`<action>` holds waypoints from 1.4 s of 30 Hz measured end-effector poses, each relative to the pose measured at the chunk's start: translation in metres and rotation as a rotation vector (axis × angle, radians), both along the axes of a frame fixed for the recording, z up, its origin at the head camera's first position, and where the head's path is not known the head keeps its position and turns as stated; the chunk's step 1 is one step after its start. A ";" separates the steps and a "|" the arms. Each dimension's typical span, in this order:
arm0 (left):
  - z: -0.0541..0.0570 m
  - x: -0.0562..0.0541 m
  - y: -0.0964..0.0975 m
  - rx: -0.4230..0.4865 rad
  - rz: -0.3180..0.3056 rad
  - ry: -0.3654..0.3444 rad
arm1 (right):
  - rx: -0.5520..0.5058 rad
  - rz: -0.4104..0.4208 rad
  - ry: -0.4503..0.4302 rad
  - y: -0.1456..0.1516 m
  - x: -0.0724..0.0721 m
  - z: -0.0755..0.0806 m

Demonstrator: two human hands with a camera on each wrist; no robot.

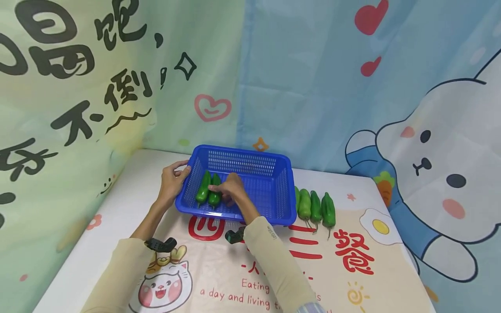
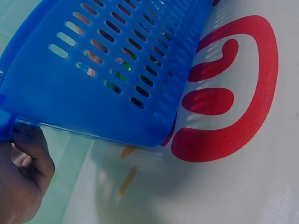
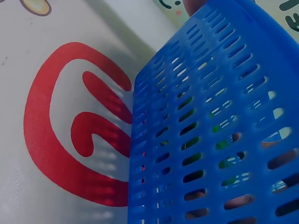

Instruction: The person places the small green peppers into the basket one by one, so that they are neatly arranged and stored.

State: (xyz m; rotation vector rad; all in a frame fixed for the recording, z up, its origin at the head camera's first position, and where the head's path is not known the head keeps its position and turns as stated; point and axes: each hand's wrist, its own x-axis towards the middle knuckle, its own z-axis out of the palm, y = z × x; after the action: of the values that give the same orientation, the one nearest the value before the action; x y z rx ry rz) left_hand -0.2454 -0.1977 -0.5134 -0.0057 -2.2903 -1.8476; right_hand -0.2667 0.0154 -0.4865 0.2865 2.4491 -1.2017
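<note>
A blue slotted plastic basket rests on the table. My left hand grips its left rim; in the left wrist view that hand has its fingers bent at the rim. Inside lie two green peppers, a left one and a right one, side by side near the left end. My right hand reaches into the basket, one digit laid across the right pepper. Its other fingers are partly hidden, and I cannot tell whether they pinch the pepper. The basket wall screens that hand in the right wrist view.
Several more green peppers lie in a row just right of the basket, stems toward me. A printed cream mat covers the white table's front part. Patterned cloth hangs behind and at the left.
</note>
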 end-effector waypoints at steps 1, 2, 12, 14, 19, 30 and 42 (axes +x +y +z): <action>0.000 0.000 0.001 -0.007 -0.006 -0.001 | 0.001 0.000 0.004 0.001 0.001 0.000; 0.001 0.000 0.002 -0.007 -0.006 -0.003 | 0.002 0.001 0.008 0.003 0.002 0.000; 0.000 0.001 0.005 0.005 -0.007 -0.001 | 0.038 0.022 -0.028 0.012 -0.034 -0.040; -0.002 0.002 0.004 0.005 -0.007 -0.002 | 0.059 0.032 -0.016 0.016 -0.043 -0.049; -0.005 0.003 0.002 0.011 -0.017 -0.003 | 0.074 0.021 0.036 0.025 -0.009 0.004; 0.000 0.003 0.004 0.005 -0.006 0.000 | 0.011 -0.039 0.063 0.061 0.005 0.042; 0.003 0.003 0.003 0.010 -0.009 -0.011 | -0.084 -0.024 0.061 0.102 0.009 0.072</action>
State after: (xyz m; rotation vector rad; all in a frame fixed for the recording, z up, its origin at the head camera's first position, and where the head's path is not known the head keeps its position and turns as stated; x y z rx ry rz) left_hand -0.2421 -0.1943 -0.5108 -0.0041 -2.2923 -1.8673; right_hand -0.2578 0.1172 -0.4145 0.2595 2.4456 -1.3387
